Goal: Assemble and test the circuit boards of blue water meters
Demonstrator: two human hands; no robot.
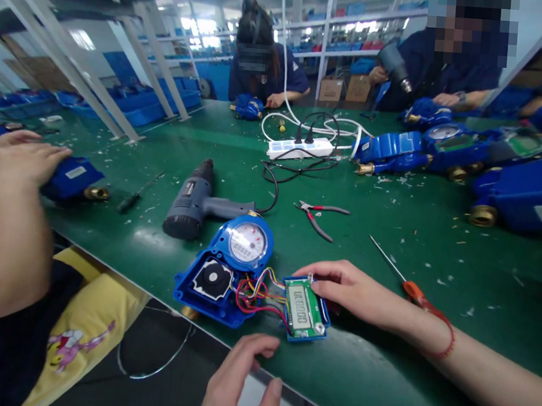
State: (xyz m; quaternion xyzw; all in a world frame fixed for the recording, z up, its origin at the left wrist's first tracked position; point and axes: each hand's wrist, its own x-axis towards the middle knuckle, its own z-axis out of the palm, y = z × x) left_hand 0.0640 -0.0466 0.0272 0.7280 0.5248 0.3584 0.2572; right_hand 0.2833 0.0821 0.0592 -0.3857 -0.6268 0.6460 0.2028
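Note:
An opened blue water meter housing [222,274] lies on the green bench, its round dial [248,241] facing up. Red, yellow and blue wires [256,296] run from it to a green circuit board with an LCD display [301,310], which sits in a blue cover. My right hand [348,292] rests on the board's upper edge, with its fingers gripping the board and cover. My left hand [240,380] hangs at the bench's front edge just below the board, fingers apart and holding nothing.
A grey heat gun [196,204], red-handled pliers [316,218] and an orange-handled screwdriver [413,293] lie nearby. A power strip [300,148] sits beyond them. Several blue meters [522,193] line the right. A co-worker's hand [23,161] rests on another meter [71,178] at left.

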